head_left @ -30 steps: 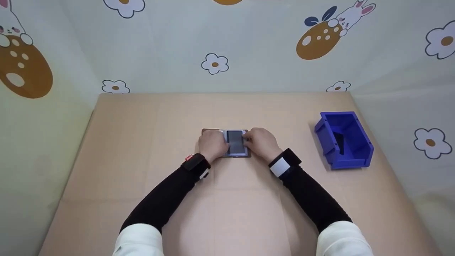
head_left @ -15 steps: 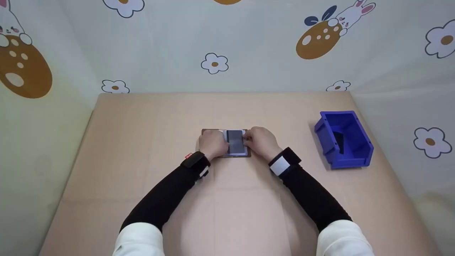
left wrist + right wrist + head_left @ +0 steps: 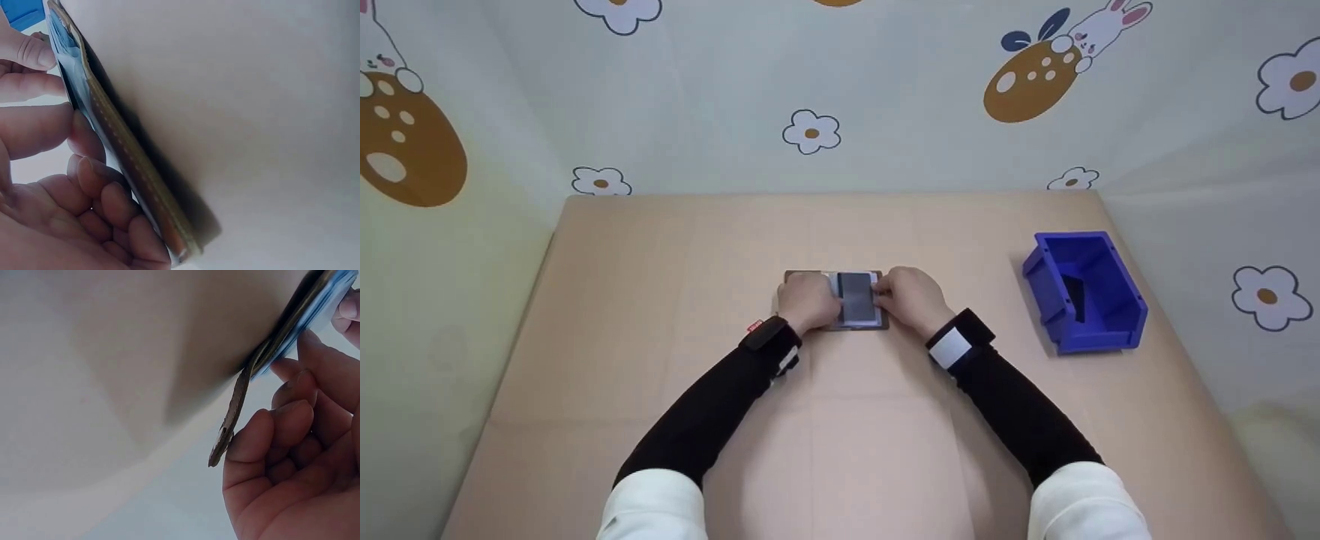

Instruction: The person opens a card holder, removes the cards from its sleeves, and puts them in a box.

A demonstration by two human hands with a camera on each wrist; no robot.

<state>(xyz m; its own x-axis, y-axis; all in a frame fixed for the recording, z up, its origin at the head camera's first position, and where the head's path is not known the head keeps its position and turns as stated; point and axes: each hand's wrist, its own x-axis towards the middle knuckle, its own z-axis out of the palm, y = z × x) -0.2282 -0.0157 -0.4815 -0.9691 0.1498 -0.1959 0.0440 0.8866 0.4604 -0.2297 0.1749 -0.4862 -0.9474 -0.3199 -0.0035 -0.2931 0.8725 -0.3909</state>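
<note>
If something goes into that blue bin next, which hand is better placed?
Probably the right hand: the blue bin stands on that side, nearer to it. The left hand is farther off. Both hands are at the brown wallet, so the right would have to let go first.

A purple-blue plastic storage bin point(image 3: 1099, 341) stands on the tan tabletop point(image 3: 660, 262). Inside the bin, by its left wall, lies a small black object point(image 3: 1078, 298), its kind unclear. Behind the bin hangs a pale backdrop point(image 3: 922, 90) with printed flowers; above the bin it shows a white rabbit point(image 3: 1099, 36) clinging to a brown, white-spotted fruit point(image 3: 1024, 94) with blue leaves.
</note>
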